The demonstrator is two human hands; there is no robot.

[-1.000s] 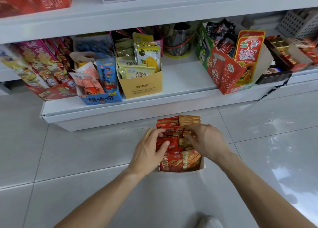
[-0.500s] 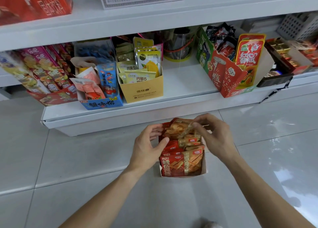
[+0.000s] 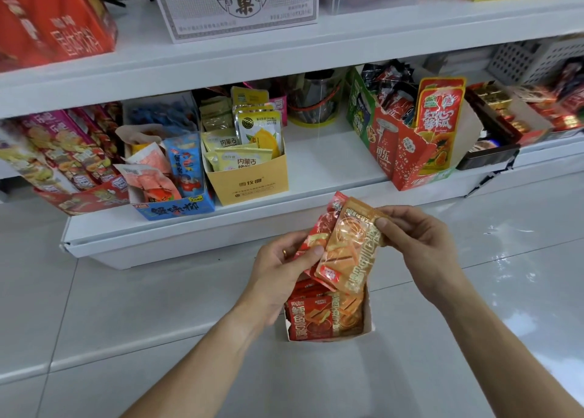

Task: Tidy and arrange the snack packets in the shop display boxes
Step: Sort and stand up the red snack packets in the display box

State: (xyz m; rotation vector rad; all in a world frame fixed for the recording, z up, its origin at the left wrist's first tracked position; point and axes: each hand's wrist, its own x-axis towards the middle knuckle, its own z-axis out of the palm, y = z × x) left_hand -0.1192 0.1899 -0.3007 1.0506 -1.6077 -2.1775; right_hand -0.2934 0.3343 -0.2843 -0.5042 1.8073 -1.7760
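My left hand (image 3: 278,269) grips the lower edge of a small fan of snack packets, thumb pressed across the front, fingers curled behind. My right hand (image 3: 420,244) pinches the top right corner of the orange packet (image 3: 347,247), thumb on the front face, fingers tucked behind it. So both grips are closed on the same bundle, left low, right high.

The orange packet sits on top, its long axis running up and down with a slight lean to the right. Behind it and to the left peeks a red packet (image 3: 319,231), offset and not squared up. The bundle hangs in the air directly above the small white box (image 3: 368,315), which stands on the floor between my forearms. That is the relation that matters: the box is straight below, mouth up, so the packets should go down lengthwise. My left hand is nearer the box; I think it would guide the bottom edges in while the right steers the top.

The packets look glossy and crinkly, thin and flat, printed with tofu strips. More of the same, red and orange, already stand in the box. Beyond, the low shelf (image 3: 328,161) shows a gap between the yellow box (image 3: 249,184) and the red cola box (image 3: 407,158), likely this box's home.
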